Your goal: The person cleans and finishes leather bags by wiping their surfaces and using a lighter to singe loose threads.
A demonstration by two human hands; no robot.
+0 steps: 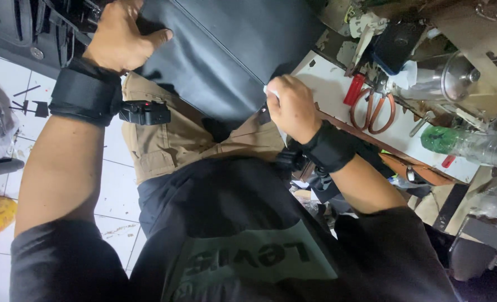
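Over the lap, left hand (pixel 122 36) spread on black leather sheet (pixel 226 50), right hand (pixel 290 106) clenching its edge

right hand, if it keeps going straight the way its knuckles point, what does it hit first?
Likely the red-handled tool lying on the white tabletop, then the orange-handled scissors just beyond. The right hand sits at the table's edge, pinching something small and white; depth is unclear.

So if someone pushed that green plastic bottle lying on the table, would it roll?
Probably. The green plastic bottle lies on its side on the white table, and its round body would likely roll. It looks clear and mostly empty, so it's probably light. The thin plastic might dent when squeezed.
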